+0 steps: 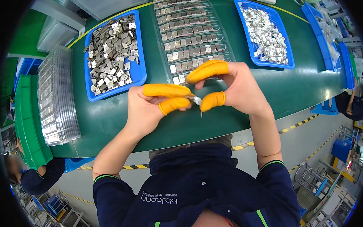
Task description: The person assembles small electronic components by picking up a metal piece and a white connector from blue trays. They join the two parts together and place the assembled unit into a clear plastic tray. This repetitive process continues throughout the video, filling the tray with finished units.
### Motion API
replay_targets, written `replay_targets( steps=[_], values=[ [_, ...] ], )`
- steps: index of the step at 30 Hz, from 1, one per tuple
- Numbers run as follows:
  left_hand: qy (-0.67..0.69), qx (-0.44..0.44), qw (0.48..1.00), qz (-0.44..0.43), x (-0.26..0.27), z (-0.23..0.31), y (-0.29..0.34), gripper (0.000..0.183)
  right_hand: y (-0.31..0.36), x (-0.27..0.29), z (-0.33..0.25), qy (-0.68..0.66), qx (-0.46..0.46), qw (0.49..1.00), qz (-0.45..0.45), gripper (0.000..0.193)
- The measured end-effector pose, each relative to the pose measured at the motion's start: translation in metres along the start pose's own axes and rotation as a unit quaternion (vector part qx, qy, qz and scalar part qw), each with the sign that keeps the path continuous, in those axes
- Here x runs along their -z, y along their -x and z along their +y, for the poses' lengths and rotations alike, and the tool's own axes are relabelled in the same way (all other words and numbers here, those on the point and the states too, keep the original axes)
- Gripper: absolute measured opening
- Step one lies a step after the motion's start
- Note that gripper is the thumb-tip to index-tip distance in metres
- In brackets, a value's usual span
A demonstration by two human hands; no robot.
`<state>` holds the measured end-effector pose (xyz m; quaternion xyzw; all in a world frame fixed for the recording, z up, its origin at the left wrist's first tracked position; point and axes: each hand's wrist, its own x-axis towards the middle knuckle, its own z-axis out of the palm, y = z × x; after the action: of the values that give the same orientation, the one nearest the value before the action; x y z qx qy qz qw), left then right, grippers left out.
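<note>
My left hand [154, 102], with yellow covers on thumb and forefinger, pinches a small flat metal piece, mostly hidden by the fingertips. At its end sits a small whitish part [197, 100], with a thin strand pointing down beside it. My right hand [226, 85], also in yellow finger covers, is close on the right. Its thumb tip is up against the whitish part, while the forefinger is raised well apart from the thumb. Just beyond both hands lies a clear tray [162, 44] with rows of metal connector shells with thin wires.
A blue tray [141, 74] of loose metal shells lies left on the green table [181, 131]; another blue tray [285, 66] with small white parts lies right. Stacked clear trays [58, 97] and a green bin [27, 120] stand at far left. Other people work at both sides.
</note>
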<state>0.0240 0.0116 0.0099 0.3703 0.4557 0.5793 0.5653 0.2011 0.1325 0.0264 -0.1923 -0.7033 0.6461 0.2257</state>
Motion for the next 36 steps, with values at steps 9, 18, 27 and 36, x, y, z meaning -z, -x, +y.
replay_targets(
  steps=[9,18,27,36],
  values=[
    [0.017,0.023,0.999,-0.037,-0.003,-0.002,0.004,0.018,0.011,-0.008,0.009,-0.143,-0.076,0.986,-0.030,0.024],
    [0.019,0.048,0.997,-0.049,-0.008,-0.010,0.014,0.019,0.031,-0.012,0.002,-0.022,-0.024,0.999,0.009,0.018],
    [-0.486,-0.293,0.823,0.018,-0.018,-0.015,0.025,0.023,0.028,0.016,0.030,0.422,0.148,0.862,0.237,0.017],
    [-0.629,-0.392,0.669,0.060,-0.004,-0.016,0.040,0.030,0.012,0.027,0.049,0.499,0.197,0.831,0.145,0.016]
  ],
)
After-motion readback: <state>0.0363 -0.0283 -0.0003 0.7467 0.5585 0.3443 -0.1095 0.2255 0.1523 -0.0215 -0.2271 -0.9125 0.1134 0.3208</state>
